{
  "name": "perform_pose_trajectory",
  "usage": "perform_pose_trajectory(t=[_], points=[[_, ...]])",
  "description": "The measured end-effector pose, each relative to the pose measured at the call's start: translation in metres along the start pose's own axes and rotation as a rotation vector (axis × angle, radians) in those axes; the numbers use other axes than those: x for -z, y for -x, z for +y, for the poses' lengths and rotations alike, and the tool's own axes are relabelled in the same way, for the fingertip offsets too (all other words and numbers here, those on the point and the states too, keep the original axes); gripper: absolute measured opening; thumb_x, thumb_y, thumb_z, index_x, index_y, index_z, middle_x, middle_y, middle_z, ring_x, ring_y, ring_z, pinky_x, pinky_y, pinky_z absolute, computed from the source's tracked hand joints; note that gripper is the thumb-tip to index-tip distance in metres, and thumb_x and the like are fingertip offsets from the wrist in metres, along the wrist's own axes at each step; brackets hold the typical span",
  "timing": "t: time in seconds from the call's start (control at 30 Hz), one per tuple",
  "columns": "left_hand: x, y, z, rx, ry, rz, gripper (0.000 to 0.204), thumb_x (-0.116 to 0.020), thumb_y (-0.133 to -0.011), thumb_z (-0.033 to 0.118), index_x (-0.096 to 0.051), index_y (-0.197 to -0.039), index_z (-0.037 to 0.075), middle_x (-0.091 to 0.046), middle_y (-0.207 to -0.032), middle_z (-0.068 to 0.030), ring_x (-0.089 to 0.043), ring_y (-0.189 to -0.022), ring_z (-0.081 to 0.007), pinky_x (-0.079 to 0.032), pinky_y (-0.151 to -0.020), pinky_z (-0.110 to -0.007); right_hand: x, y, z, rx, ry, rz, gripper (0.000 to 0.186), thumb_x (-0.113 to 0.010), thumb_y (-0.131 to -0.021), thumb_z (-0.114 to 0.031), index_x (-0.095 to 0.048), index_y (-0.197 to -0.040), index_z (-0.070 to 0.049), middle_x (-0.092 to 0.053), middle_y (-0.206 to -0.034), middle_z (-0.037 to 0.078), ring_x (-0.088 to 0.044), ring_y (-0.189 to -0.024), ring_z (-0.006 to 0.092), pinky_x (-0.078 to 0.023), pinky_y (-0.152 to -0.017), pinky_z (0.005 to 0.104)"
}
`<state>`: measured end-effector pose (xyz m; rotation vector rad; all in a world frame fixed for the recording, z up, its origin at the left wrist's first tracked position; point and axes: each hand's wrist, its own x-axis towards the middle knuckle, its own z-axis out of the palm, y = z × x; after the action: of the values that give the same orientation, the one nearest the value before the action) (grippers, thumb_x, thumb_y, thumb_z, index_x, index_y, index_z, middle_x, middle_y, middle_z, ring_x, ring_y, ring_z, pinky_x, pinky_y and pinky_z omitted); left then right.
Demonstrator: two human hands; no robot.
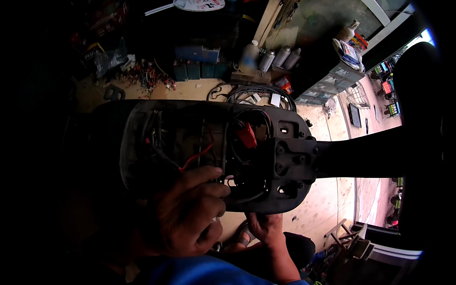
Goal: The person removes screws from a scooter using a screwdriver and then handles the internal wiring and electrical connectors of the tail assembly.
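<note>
A black vehicle frame with an uncovered compartment spans the middle of the view. Inside lie dark cables, a red wire and a red connector. My left hand is at the compartment's near edge, its fingers curled and closed. The red wire runs down to behind its index finger; whatever the fingers pinch is hidden. From below, my right hand reaches up against the underside of the frame's near edge. Its fingers are out of sight behind the frame.
A coiled black cable lies on the floor beyond the frame. Spray cans and a bottle stand behind it. Tangled wires are at the far left. Stacked grey boxes stand at the far right, a wooden stool at lower right.
</note>
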<state>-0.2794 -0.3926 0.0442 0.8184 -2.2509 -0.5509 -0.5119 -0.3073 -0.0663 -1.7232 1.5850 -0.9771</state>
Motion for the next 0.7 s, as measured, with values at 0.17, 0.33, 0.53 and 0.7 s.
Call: perform_pose_trajectory(t=[0.17, 0.33, 0.53, 0.7], points=[[-0.001, -0.005, 0.005, -0.024, -0.011, 0.002, 0.019, -0.066, -0.075, 0.0, -0.056, -0.09, 0.005, -0.075, -0.105, -0.0169, -0.068, -0.116, -0.0378, -0.059, -0.093, -0.045, -0.037, 0.006, 0.056, 0.343, 0.454, 0.11, 0.048, -0.077, -0.066, -0.006, -0.073, -0.114, -0.006, -0.067, -0.122, 0.02, -0.065, -0.112, 0.0407, -0.049, -0.099, 0.0515], [-0.003, -0.003, -0.001, -0.059, -0.042, 0.035, 0.021, -0.065, -0.073, 0.0, -0.058, -0.092, 0.003, -0.075, -0.105, -0.0154, -0.068, -0.112, -0.0372, -0.059, -0.091, -0.044, 0.03, -0.025, -0.01, 0.248, 0.337, -0.134, 0.035, -0.067, -0.082, 0.001, -0.069, -0.116, -0.004, -0.068, -0.112, 0.017, -0.067, -0.103, 0.0399, -0.054, -0.088, 0.0496], [0.005, -0.024, 0.005, -0.027, -0.058, -0.103, 0.037, -0.063, -0.063, 0.001, -0.061, -0.1, 0.001, -0.071, -0.108, -0.0127, -0.066, -0.097, -0.0331, -0.056, -0.085, -0.045, 0.054, -0.039, -0.012, 0.128, 0.253, -0.396, 0.027, -0.062, -0.079, 0.009, -0.068, -0.102, -0.004, -0.067, -0.096, 0.015, -0.067, -0.09, 0.0349, -0.054, -0.076, 0.0423], [0.009, -0.039, 0.014, 0.035, -0.072, -0.271, 0.048, -0.065, -0.062, 0.005, -0.06, -0.11, 0.001, -0.067, -0.104, -0.0131, -0.062, -0.096, -0.0311, -0.052, -0.085, -0.046, 0.03, -0.02, 0.004, 0.103, 0.062, -0.257, 0.027, -0.067, -0.083, 0.003, -0.071, -0.109, -0.003, -0.071, -0.097, 0.017, -0.068, -0.087, 0.0348, -0.055, -0.075, 0.0421]])
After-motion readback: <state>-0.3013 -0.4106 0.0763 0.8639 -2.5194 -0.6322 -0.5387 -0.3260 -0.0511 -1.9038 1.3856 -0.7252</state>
